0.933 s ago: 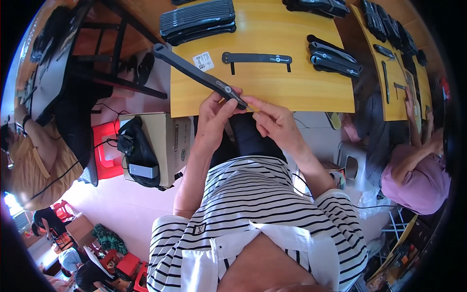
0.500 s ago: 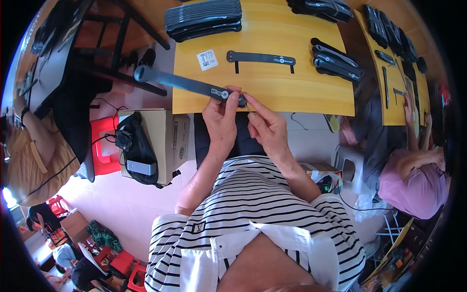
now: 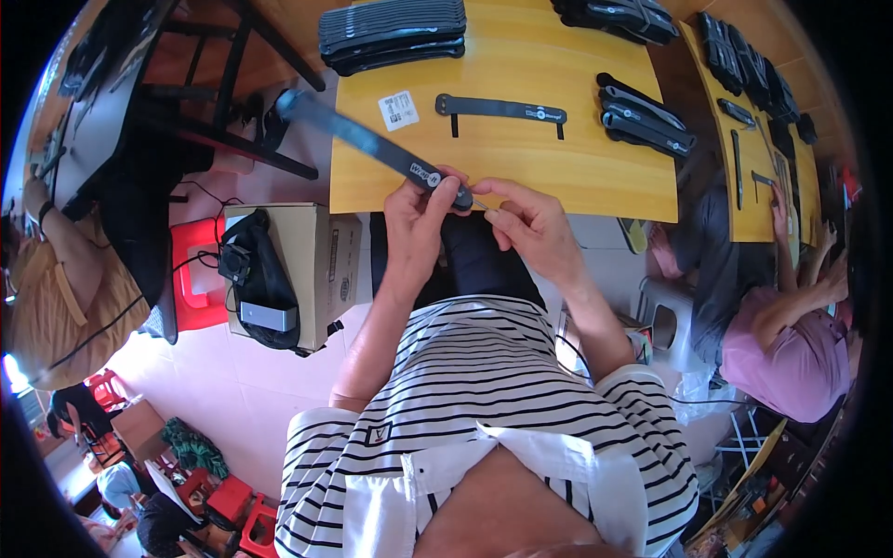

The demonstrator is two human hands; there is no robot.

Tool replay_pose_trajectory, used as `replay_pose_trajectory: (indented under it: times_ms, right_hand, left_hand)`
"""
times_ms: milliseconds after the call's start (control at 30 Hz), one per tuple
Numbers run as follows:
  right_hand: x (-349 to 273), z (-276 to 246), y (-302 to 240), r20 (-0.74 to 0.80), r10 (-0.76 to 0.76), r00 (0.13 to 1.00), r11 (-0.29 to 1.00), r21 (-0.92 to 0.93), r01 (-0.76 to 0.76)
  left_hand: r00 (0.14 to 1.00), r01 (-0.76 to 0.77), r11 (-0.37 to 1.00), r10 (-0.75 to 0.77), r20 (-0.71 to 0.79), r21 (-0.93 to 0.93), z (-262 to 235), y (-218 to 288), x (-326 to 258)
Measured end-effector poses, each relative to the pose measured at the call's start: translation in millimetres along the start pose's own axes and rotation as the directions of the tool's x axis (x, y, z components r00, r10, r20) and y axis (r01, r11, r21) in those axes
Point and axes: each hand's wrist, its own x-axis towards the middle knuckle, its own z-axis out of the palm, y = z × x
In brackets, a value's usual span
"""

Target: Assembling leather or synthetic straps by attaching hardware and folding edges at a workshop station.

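Observation:
My left hand (image 3: 419, 223) is closed around one end of a dark grey strap (image 3: 358, 137) with a printed label, held above the table's near edge. The strap's long free end points up and to the left, off the table. Beside the held end, my right hand (image 3: 533, 228) pinches a thin, light-coloured rod (image 3: 480, 204). The rod reaches to the strap's end; what its tip does there is too small to tell. Another dark strap (image 3: 502, 110) lies flat on the yellow table (image 3: 558, 181), with two short black strips under its lower edge.
Stacked straps (image 3: 391, 37) stand at the table's far left, more straps (image 3: 644, 116) at its right. A white printed card (image 3: 399, 110) lies left of the flat strap. Left of me is a cardboard box (image 3: 316, 279) with a black bag. People sit on both sides.
The strap's free end has swung away from me and slightly right. My right hand has drawn a little to the right, and more of the thin rod shows.

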Motion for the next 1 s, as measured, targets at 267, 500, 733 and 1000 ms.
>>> replay_pose_trajectory:
  times_ms: [267,500,733,1000]
  right_hand:
    - [11.1,-23.5,-29.2,0.244,0.114,0.963,0.941,-0.337,-0.026]
    - [0.6,-2.7,-11.9,0.186,-0.253,0.949,0.780,-0.541,0.314]
    - [-4.4,0.7,-13.2,0.116,-0.284,0.952,0.824,-0.478,0.304]
    - [-7.2,-5.4,-17.6,0.147,-0.073,0.986,0.948,-0.296,0.114]
  left_hand:
    - [0.914,0.317,0.947,-0.291,0.284,-0.049,-13.7,1.7,11.3]
    - [0.923,0.334,0.939,-0.307,0.233,-0.086,-7.0,-12.2,8.2]
    - [0.868,0.488,0.843,-0.443,0.224,-0.227,0.4,2.8,5.3]
    - [0.906,0.395,0.905,-0.356,0.227,-0.157,-2.6,7.4,4.0]
